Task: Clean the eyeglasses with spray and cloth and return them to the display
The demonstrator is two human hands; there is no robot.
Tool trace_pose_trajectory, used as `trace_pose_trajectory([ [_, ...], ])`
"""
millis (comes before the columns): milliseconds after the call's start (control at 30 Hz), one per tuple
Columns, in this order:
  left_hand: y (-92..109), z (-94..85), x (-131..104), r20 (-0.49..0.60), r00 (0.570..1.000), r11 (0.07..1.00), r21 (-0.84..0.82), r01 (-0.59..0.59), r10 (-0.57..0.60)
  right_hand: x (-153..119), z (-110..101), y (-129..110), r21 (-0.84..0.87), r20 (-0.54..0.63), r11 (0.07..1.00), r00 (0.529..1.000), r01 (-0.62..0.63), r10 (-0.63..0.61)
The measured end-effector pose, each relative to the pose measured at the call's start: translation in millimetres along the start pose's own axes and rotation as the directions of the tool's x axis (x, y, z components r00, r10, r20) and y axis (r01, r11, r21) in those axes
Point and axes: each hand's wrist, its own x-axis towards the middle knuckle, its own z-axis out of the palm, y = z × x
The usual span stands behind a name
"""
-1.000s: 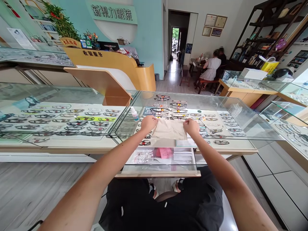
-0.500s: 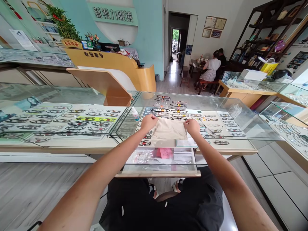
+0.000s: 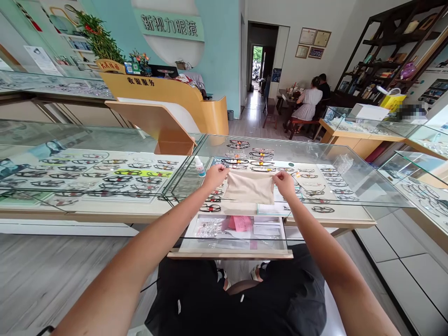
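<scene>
"What's nearest?"

"The open drawer (image 3: 230, 255). Beyond it, a beige cloth (image 3: 249, 188) over the glass counter (image 3: 317, 151)."

"Which hand is closer to it?"

"Neither: the left hand (image 3: 215, 178) pinches one far corner, the right hand (image 3: 285, 184) the other. It spans the gap between them, longer visible side running left to right."

"And past that?"

"A spray bottle (image 3: 199, 167), just beyond and left of the left hand."

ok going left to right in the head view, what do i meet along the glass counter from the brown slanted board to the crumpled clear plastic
Brown slanted board, small spray bottle, left hand, beige cloth, right hand, crumpled clear plastic.
</scene>
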Motion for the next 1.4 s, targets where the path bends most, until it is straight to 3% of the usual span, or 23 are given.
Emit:
trace_pose_trajectory([
  [300, 24.7, -28.0, -21.2, -0.017, 0.993, 0.985, -0.124, -0.119, 0.117, -12.1, -26.5, -25.1, 0.361, -0.016, 0.925, 0.993, 0.116, -0.118],
  [500, 35.0, -39.9, -33.6, -0.084, 0.984, 0.957, -0.233, -0.174, 0.159, -24.1, -43.0, -48.9, 0.402, 0.030, 0.899, 0.980, 0.171, -0.199],
  [600, 36.9, -40.3, -37.4, -0.043, 0.980, 0.937, -0.285, -0.200, 0.195, -25.5, -42.2, -57.0, 0.405, 0.040, 0.904, 0.985, 0.137, -0.167],
  [733, 44.1, -39.0, -43.1, 0.011, 0.992, 0.919, -0.378, -0.110, 0.123, -28.4, -40.9, -65.6, 0.482, 0.059, 0.876, 0.997, 0.011, -0.044],
  [900, 54.0, -41.7, -49.6, 0.003, 0.993, 0.895, -0.434, -0.105, 0.118, -32.4, -48.7, -72.4, 0.512, 0.087, 0.858, 0.996, -0.043, -0.003],
  [1033, 46.4, -36.0, -42.5, -0.014, 0.989, 0.897, -0.419, -0.141, 0.149, -19.9, -43.0, -64.3, 0.452, 0.080, 0.891, 0.997, -0.046, 0.011],
  [1133, 29.3, -17.9, -32.0, -0.021, 0.999, 0.957, -0.286, -0.051, 0.047, -6.6, -21.8, -45.7, 0.278, 0.102, 0.955, 0.992, -0.101, 0.075],
  [1267, 3.2, 10.3, -25.1, -0.008, 0.996, 0.981, -0.173, 0.084, -0.086, 0.2, 11.5, -15.1, 0.157, 0.133, 0.973, 0.980, -0.167, 0.147],
  [1400, -9.9, 19.3, -27.2, 0.014, 0.994, 0.993, -0.055, 0.106, -0.106, -0.4, 23.2, 3.3, 0.107, 0.132, 0.981, 0.981, -0.159, 0.145],
])
